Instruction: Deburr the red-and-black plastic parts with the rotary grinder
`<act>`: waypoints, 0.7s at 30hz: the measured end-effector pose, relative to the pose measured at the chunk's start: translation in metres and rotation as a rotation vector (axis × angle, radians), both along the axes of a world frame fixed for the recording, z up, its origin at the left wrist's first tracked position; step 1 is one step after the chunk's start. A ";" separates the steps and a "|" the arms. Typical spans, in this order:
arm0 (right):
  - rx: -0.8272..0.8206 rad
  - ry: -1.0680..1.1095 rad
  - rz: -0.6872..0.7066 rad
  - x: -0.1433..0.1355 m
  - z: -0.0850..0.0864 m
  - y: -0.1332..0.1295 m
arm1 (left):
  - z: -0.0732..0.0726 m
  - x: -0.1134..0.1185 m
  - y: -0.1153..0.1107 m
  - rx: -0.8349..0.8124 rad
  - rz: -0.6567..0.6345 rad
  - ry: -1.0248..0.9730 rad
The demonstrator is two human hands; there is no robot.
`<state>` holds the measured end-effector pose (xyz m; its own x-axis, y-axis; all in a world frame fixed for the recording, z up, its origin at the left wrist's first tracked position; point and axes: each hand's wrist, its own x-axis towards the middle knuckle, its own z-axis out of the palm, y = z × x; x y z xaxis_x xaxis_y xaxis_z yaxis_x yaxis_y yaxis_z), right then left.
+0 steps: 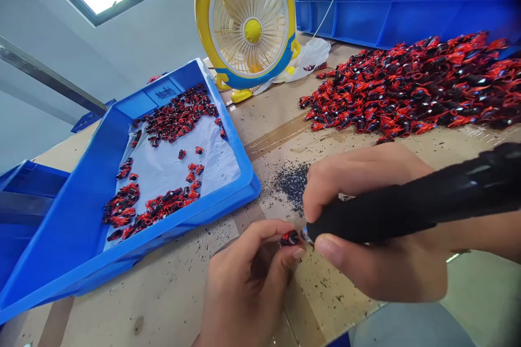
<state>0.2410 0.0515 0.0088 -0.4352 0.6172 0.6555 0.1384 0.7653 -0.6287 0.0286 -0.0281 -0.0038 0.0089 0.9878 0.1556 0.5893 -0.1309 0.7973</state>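
Note:
Between the thumb and forefinger of my left hand (252,276) is a small red and black plastic part (290,238). My right hand (378,271) is wrapped round a black pen-shaped rotary tool (391,209), its long body running off to the right edge. The tool's metal tip points at the part's right end; whether the two touch, I cannot tell. Just beyond my hands lies a scatter of dark shavings (293,181) on the brown tabletop (171,287).
A blue tray (244,173) at left holds many similar parts on a white sheet. A large heap of these parts (415,87) lies at right, before a blue crate (342,13). A yellow and blue cartoon fan (252,31) stands at the back, a white cord near it.

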 end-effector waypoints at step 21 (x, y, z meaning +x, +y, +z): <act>-0.064 -0.051 -0.021 0.010 0.016 -0.003 | 0.001 -0.002 0.000 0.060 -0.052 0.051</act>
